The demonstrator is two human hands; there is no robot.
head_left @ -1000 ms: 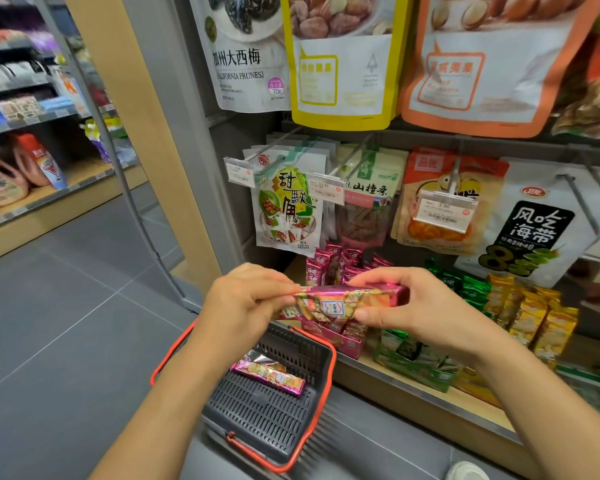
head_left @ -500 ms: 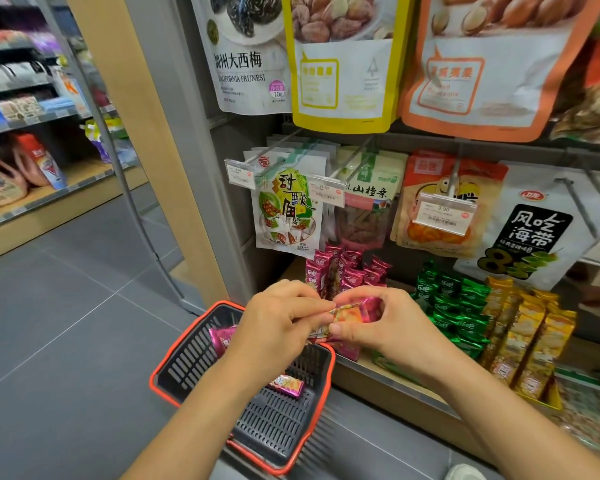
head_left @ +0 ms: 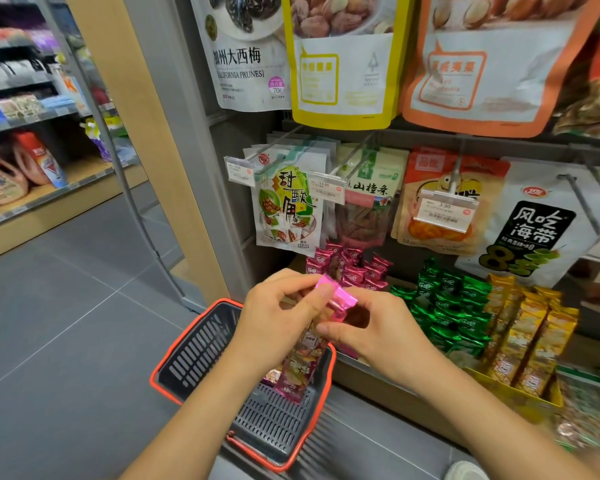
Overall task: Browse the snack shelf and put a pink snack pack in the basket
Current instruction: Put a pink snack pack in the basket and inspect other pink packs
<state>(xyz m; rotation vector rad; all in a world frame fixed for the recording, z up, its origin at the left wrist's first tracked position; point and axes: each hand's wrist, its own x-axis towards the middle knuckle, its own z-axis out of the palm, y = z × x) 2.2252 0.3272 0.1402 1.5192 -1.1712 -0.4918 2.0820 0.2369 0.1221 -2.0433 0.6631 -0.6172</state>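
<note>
A long pink snack pack point(head_left: 302, 365) hangs upright over the grey basket with the red rim point(head_left: 187, 355). My left hand point(head_left: 274, 320) pinches its upper part from the left, and my right hand point(head_left: 371, 330) pinches the crinkled pink top end from the right. The pack's lower end dips inside the basket. A bit of another pink pack point(head_left: 272, 375) shows in the basket beside my left wrist. More pink packs point(head_left: 347, 268) stand on the shelf just behind my hands.
Green packs point(head_left: 447, 310) and yellow packs point(head_left: 527, 337) fill the shelf to the right. Hanging bags on pegs with price tags point(head_left: 444, 211) are above. Grey tiled floor lies to the left, with another shelf aisle point(head_left: 21, 168) beyond.
The pink pack has turned from lying level between my hands to hanging upright, and both hands have shifted over the basket. The view moved closer to the shelf.
</note>
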